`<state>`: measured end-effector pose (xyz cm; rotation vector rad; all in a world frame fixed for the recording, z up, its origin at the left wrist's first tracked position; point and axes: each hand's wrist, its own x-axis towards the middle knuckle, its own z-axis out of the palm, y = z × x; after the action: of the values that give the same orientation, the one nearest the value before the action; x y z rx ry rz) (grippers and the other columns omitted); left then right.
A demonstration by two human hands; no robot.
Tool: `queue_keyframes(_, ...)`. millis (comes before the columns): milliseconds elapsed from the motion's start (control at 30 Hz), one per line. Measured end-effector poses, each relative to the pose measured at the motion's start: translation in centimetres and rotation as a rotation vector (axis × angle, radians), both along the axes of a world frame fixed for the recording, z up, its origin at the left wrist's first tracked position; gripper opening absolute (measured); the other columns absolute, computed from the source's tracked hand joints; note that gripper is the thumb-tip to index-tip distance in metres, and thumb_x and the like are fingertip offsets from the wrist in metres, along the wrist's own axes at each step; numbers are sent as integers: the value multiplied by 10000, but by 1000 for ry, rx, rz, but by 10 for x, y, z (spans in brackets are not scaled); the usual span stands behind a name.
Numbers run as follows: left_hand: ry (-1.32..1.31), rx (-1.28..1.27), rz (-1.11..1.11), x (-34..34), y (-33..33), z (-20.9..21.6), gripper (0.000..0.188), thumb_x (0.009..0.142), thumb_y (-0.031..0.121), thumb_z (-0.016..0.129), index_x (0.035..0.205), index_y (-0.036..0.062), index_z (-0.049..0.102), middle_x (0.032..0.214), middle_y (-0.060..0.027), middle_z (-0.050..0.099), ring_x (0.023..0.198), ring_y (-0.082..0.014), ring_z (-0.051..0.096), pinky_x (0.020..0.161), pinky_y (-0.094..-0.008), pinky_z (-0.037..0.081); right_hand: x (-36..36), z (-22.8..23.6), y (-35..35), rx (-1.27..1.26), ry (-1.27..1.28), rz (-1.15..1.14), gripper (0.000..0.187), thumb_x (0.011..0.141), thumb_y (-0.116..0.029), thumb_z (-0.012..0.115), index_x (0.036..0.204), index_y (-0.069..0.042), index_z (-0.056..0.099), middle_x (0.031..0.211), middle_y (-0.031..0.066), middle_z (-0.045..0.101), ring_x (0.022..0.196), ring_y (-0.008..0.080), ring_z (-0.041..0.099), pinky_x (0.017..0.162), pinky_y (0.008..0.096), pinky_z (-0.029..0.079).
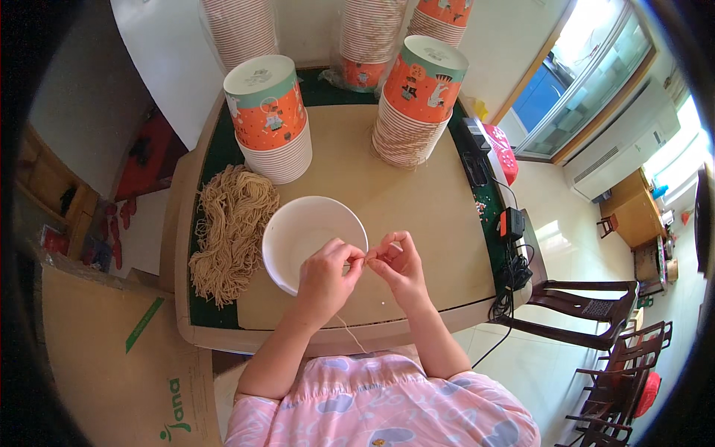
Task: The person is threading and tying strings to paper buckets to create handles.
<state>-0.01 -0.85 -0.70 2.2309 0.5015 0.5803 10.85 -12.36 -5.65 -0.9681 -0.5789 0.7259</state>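
Note:
A white paper bucket [279,246] stands mouth-up near the table's front edge. Over its right rim, my left hand [328,276] and my right hand [400,268] meet with thumbs and fingers pinched together. Between the fingertips is the end of a beige string, mostly hidden by them. A length of this string [347,328] hangs below my left hand across the table's front edge toward my lap. To the left of the bucket lies a large loose bundle of beige strings [231,227].
Behind the bucket stand two upside-down stacks of orange-and-green paper buckets, a left stack [272,112] and a right stack [418,97]. More wrapped stacks [370,37] rise behind. Black cables [510,276] run along the right edge. A cardboard box [119,350] is at lower left.

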Motion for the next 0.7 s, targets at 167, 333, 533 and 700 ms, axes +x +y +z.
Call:
queue_keyframes(167, 1, -51, 12, -1, -1, 1, 74, 775, 52, 682, 829, 74, 636, 799, -61, 616, 715, -240, 636, 620, -360, 499, -2, 3, -1, -51, 22, -4, 334, 874, 36, 620, 1107, -61, 401, 909, 90, 624, 886, 148, 600, 815, 277, 486)
queue_keyframes(333, -17, -47, 18, -6, -3, 1, 72, 762, 53, 693, 813, 64, 643, 789, -67, 624, 678, -243, 618, 598, -355, 486, -6, -1, -1, -87, 0, -66, 356, 863, 25, 639, 1118, -60, 405, 898, 89, 637, 832, 130, 600, 767, 253, 477)
queue_keyframes(533, -37, -64, 59, -7, -5, -2, 63, 757, 52, 692, 803, 56, 648, 766, -68, 624, 623, -233, 597, 570, -348, 474, -14, -3, -1, -193, -226, -165, 343, 844, 14, 663, 1101, -56, 447, 898, 56, 640, 764, 89, 565, 699, 233, 454)
queue_keyframes(700, -22, -237, 91, -11, 0, 4, 34, 790, 35, 668, 816, 24, 649, 738, -56, 646, 571, -132, 565, 531, -274, 447, -17, 6, 3, -211, -422, -222, 240, 811, 18, 684, 1001, -39, 549, 923, 40, 619, 761, 87, 558, 670, 242, 451)
